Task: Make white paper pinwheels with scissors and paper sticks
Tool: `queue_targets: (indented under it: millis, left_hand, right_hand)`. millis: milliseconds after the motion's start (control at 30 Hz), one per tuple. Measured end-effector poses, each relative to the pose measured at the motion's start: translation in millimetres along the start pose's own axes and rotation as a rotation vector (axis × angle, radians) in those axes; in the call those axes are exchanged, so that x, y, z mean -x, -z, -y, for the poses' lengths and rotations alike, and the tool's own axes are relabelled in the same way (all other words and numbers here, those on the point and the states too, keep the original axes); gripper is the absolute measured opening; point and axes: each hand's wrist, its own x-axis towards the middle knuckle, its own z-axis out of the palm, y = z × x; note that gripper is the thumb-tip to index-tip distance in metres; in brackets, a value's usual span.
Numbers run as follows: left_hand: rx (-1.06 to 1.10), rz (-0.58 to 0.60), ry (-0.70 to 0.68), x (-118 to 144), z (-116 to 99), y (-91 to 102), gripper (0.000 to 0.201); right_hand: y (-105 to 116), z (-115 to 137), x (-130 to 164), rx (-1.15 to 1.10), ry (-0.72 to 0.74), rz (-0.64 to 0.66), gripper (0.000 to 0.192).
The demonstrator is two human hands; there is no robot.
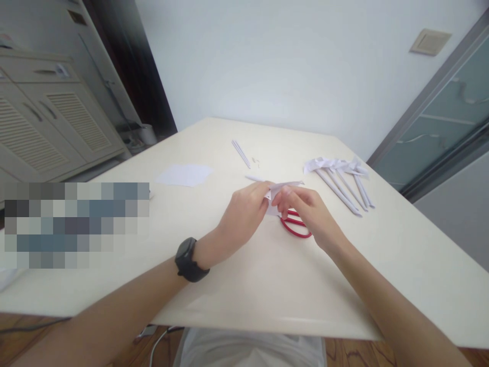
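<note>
Above the middle of the table, my left hand (246,209) and my right hand (303,206) meet at a small white piece of paper (284,187). The left fingers pinch its left side, and the paper looks folded there. Bent over its right side, the fingers of my right hand close on it; the fingertips are partly hidden. Red-handled scissors (297,235) lie on the table under my right hand, with their blades out of sight. Just behind my hands lies a thin white paper roll (252,178), its far part covered.
Several paper sticks with folded tops (340,188) lie at the right. Flat white sheets (184,175) are at the left. Thin rolled sticks (241,154) and small scraps (255,161) lie farther back on the white table (244,285), which meets the wall (275,66).
</note>
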Motion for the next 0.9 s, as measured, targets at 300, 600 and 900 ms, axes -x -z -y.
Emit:
queue_targets:
  millis: [300,600,900]
  left_hand:
    - [-0.043,0.029,-0.049,0.6,4.6,-1.4,0.03]
    - [-0.06,0.03,-0.08,4.1,4.3,-0.8,0.032]
    - [0.083,0.027,0.109,-5.2,2.1,5.5,0.025]
  right_hand:
    - [-0.8,1.7,0.3,-0.073,-0.07,0.06,0.017]
    - [-3.5,-0.7,0.8,-0.152,-0.106,0.131,0.025]
    - [0.5,-4.5,-1.1,-0.089,-0.081,0.07,0.02]
